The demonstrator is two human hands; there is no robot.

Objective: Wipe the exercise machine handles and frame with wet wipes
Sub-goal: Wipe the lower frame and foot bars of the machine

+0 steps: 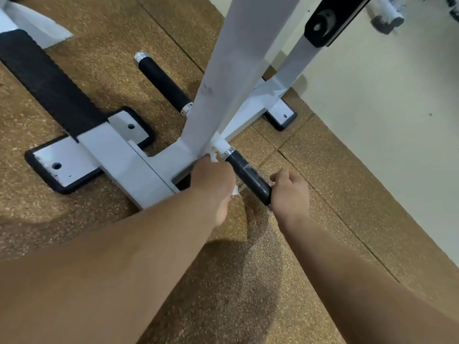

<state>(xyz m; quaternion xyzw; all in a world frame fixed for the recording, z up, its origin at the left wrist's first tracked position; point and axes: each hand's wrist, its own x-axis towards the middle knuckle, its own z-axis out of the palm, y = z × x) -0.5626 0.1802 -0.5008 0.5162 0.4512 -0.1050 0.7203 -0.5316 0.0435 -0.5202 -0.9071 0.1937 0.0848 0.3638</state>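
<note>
A white exercise machine frame (231,78) rises from the floor at the centre. A black foam handle (248,175) sticks out of it toward me, with a chrome ring at its inner end. My left hand (213,180) grips a white wet wipe (214,155) against the frame just beside that ring; most of the wipe is hidden under my fingers. My right hand (288,192) is curled around the handle's near end and holds it. A second black handle (161,83) points away on the far side of the frame.
The machine's white base beam (124,155) runs left, with bolted foot plates (62,165) on black pads and a black ridged strip (49,88). Speckled brown rubber floor tiles (236,281) lie underneath. A pale wall (387,108) stands at the right.
</note>
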